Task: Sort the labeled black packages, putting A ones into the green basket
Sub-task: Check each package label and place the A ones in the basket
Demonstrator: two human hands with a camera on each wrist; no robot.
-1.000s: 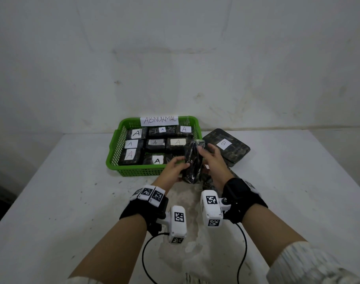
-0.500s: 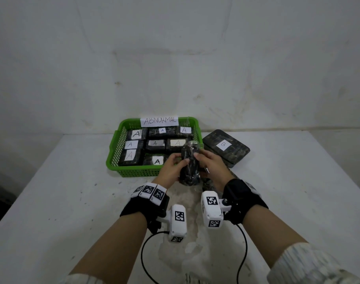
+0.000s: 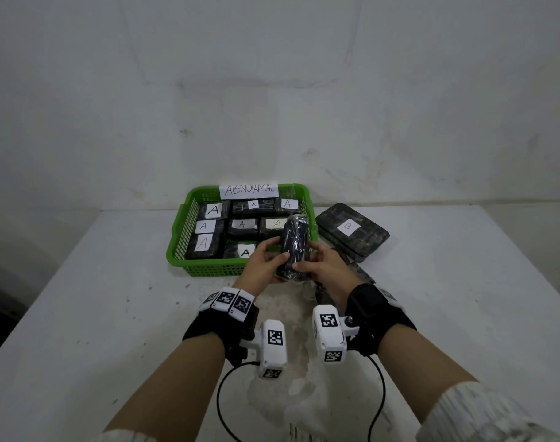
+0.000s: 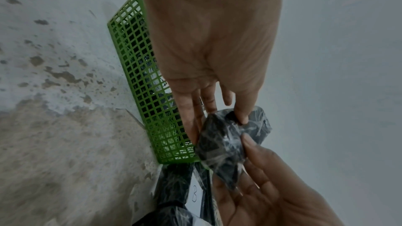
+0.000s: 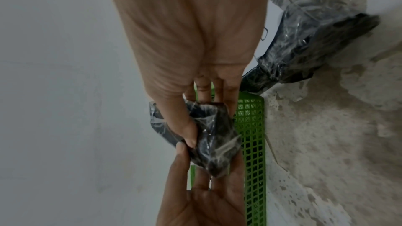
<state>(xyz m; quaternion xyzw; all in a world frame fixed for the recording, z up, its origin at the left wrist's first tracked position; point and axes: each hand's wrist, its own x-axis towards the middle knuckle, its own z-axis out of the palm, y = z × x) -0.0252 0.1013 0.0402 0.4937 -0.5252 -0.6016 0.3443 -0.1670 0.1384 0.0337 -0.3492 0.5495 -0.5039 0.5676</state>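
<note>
I've got one black pkg (image 3: 294, 247) held up on end between both hands, just above the near-right corner of the green basket (image 3: 179, 247), prob so I can turn it and find its label; no label shows on the side facing the head cam, so can't call it A or B yet. Left hand (image 3: 262, 262) cups it from the left, thumb on front, fingers (image 4: 243, 114) curled round the back, firm hold, not wide. Right hand (image 3: 323, 266) does the same from the right w/ thumb pressed on the wrap, fingers behind; both closed on the pkg, neither open. Wrists angled in toward each other, palms facing, forearms low over the table (image 3: 81, 314). Basket already has several A pkgs (image 3: 211, 209) laid flat label-up, w/ an ABNORMAL sign (image 3: 249, 189) on the far rim. A B pkg (image 3: 352, 229) lies flat on the table just right of the basket, kept out since it isn't an A. More wrapped pkgs sit under my right hand, count unclear. Next, I'd guess: rotate to read label, then drop in or set aside.
</note>
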